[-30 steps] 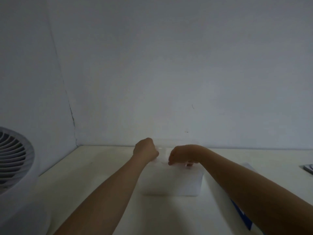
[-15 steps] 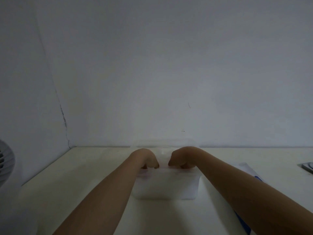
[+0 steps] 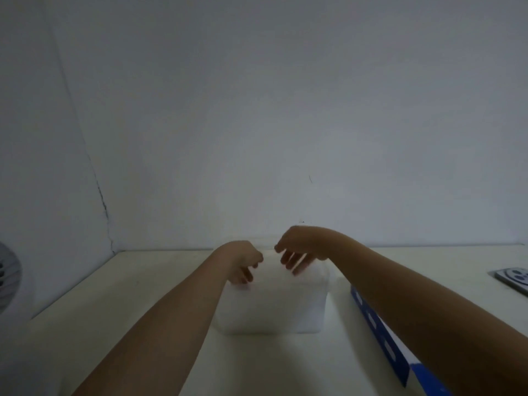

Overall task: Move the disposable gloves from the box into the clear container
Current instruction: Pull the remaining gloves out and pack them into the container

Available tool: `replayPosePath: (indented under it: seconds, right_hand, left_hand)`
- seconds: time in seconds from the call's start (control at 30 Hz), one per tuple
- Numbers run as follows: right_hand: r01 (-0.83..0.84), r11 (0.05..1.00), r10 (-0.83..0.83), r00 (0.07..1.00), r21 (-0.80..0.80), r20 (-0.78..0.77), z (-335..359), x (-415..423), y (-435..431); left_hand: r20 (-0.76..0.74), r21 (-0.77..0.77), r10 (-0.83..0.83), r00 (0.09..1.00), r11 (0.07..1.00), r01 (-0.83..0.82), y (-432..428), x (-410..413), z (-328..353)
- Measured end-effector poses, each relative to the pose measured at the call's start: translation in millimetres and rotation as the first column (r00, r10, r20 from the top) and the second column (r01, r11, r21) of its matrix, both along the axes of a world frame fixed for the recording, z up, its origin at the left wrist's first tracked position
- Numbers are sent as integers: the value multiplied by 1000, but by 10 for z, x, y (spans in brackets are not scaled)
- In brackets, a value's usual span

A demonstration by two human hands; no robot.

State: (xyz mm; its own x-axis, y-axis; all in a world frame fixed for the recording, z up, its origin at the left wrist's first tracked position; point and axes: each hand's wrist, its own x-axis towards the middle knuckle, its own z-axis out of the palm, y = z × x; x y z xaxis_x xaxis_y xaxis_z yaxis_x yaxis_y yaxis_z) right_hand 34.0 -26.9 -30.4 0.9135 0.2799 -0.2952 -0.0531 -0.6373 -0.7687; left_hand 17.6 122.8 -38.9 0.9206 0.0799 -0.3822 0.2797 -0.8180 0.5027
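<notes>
The clear container [image 3: 274, 310] stands in the middle of the pale table [image 3: 128, 310], filled with pale translucent gloves [image 3: 280, 281] that are hard to tell apart. My left hand [image 3: 243, 261] hangs over its left rim, fingers bent downward and touching the contents near the edge. Above the container's back right part hovers my right hand [image 3: 297, 250], its fingers loose and spread, pointing down, holding nothing that I can make out. The blue and white glove box [image 3: 383, 332] lies to the right of the container, partly hidden under my right forearm.
A grey fan [image 3: 8, 278] stands at the left edge. A flat grey object with blue marks [image 3: 514, 278] lies at the far right. White walls close off the table at the back and left.
Both hands pressed down into the container half a second ago. Now my right hand has lifted with fingers loosened, and my left hand has risen slightly at the left rim.
</notes>
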Motion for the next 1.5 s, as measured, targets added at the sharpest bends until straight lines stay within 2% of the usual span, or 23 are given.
replayPosePath:
  seconds: [0.07, 0.17, 0.23, 0.33, 0.47, 0.53, 0.63, 0.7, 0.83, 1.03, 1.1, 1.17, 1.23, 1.27, 1.37, 1.5]
  right_hand:
    - [18, 997, -29, 990, 80, 139, 155, -80, -129]
    - [95, 991, -117, 956, 94, 269, 296, -233, -423]
    - [157, 986, -168, 942, 61, 292, 307, -323, -659]
    - [233, 971, -213, 945, -53, 249, 190, -439, -1008]
    - [312, 915, -280, 948, -256, 154, -189, -507, -1406]
    - [315, 865, -269, 948, -390, 168, -387, -532, -1533]
    - [214, 748, -132, 976, -628, 174, -549, -659, -1647]
    - [125, 671, -12, 987, -730, 158, -601, -737, -1673]
    - [52, 619, 94, 986, -784, 140, -712, -699, -1664]
    - [158, 593, 70, 967, -789, 246, -820, -664, -1658]
    - [160, 631, 34, 972, -759, 233, -806, -643, -1683]
    - [189, 750, -34, 968, -634, 248, -763, -625, -1759]
    - [286, 896, -192, 939, -339, 285, -720, -588, -1883]
    - [334, 922, -269, 916, -196, 299, -703, -575, -1927]
    - [419, 902, -426, 829, 102, 362, -702, -544, -2004]
    - [422, 785, -587, 742, 454, 324, -624, -527, -2002]
  left_hand:
    - [136, -112, 51, 989, 993, -36, -79, -20, 90]
    - [380, -137, 9, 925, 989, 47, -364, -146, 247]
    - [478, -162, -40, 877, 978, 133, -630, -230, 305]
    - [521, -172, -138, 843, 950, 262, -1108, -393, 304]
    - [489, -163, -243, 838, 918, 362, -1677, -530, 110]
    - [432, -149, -259, 864, 924, 352, -1824, -526, -47]
    - [298, -108, -283, 912, 939, 327, -1929, -488, -306]
    - [251, -94, -295, 922, 940, 327, -1944, -481, -461]
    - [209, -105, -294, 933, 942, 320, -1929, -470, -648]
    - [153, -122, -294, 943, 942, 313, -1958, -386, -673]
    - [144, -119, -302, 942, 940, 319, -1967, -369, -674]
    - [132, -118, -305, 943, 940, 320, -1970, -362, -664]
    - [123, -134, -300, 946, 939, 315, -1978, -358, -653]
    - [121, -143, -293, 949, 940, 309, -1984, -351, -652]
    - [112, -153, -275, 955, 945, 290, -2004, -338, -662]
    - [112, -146, -270, 956, 948, 284, -2022, -338, -671]
